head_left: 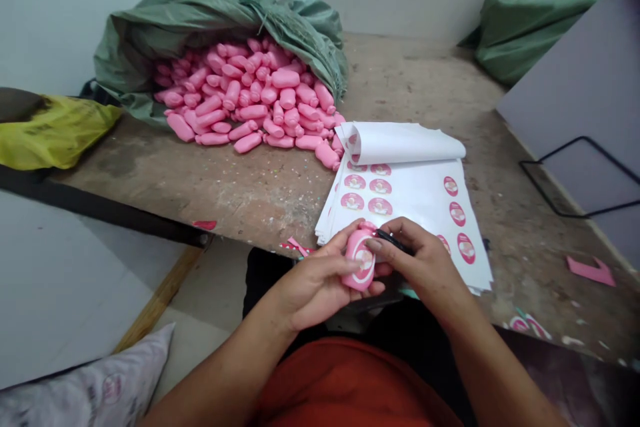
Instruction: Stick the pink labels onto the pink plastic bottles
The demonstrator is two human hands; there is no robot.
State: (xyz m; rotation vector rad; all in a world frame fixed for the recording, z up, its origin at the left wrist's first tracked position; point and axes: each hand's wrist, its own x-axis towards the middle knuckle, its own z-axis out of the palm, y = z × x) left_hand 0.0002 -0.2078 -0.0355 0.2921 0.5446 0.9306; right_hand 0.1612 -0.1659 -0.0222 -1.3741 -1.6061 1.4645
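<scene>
Pink bottle (354, 272), long axis forward, neck (369, 225) foremost

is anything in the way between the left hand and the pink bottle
Nothing visible: the left hand holds the pink bottle directly. The right hand, holding a black tool, is at the bottle's right side.

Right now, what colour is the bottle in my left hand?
The bottle in your left hand is pink; it shows best in the head view.

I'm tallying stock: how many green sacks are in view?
2: an open sack at upper left, pink bottles spilling from its mouth, and another sack at upper right, partly behind a panel. More may be hidden.
</scene>
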